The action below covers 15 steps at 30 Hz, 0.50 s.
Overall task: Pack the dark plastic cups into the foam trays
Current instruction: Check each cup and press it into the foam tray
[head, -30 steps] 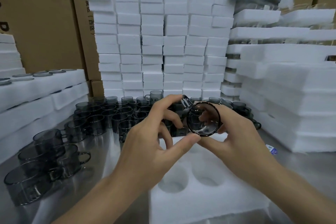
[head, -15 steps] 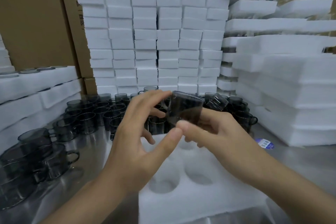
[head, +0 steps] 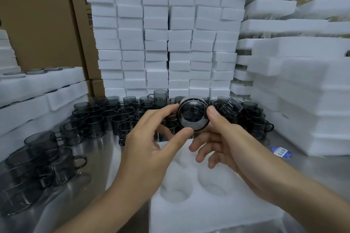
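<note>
From the head camera, both hands are together on one dark cup [head: 193, 114]. It is held in the air above the far end of the foam tray [head: 217, 212], turned on its side with a round end facing the camera. The left hand [head: 149, 149] pinches it with the thumb at the lower rim and fingers at the upper left. The right hand [head: 223, 138] presses its thumb on the upper right edge, its other fingers hanging loosely curled beneath. The tray lies at the worktop's [head: 79, 195] near edge, and the two pockets [head: 175, 193] in view are empty. The hold is on fingertips only and the plastic looks slick, so I judge the cup could slip during the turn upright. A fall could knock the loose cups [head: 113, 115] crowded along the far edge, one of which [head: 230, 108] already leans. A cup lowered crooked could also catch the soft pocket lip and seat askew.
</note>
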Motion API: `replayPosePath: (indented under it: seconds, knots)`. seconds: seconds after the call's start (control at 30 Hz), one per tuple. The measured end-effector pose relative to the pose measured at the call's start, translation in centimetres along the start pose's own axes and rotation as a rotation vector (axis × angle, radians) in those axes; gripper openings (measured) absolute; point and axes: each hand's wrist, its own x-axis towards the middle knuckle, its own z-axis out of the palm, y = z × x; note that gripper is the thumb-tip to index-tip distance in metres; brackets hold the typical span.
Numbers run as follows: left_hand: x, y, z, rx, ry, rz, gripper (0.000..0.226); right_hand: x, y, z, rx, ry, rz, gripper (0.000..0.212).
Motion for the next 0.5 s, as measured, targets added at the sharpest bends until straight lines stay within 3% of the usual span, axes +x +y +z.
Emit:
replayPosePath:
  seconds: [0.17, 0.5]
  knots:
    - [-0.03, -0.32, 0.01, 0.019, 0.005, -0.015, 0.04, 0.0, 0.25, 0.08, 0.048, 0.091, -0.03, 0.044]
    - [0.0, -0.42, -0.02, 0.048, 0.004, 0.016, 0.037, -0.36, 0.31, -0.2, -0.011, 0.059, -0.045, 0.037]
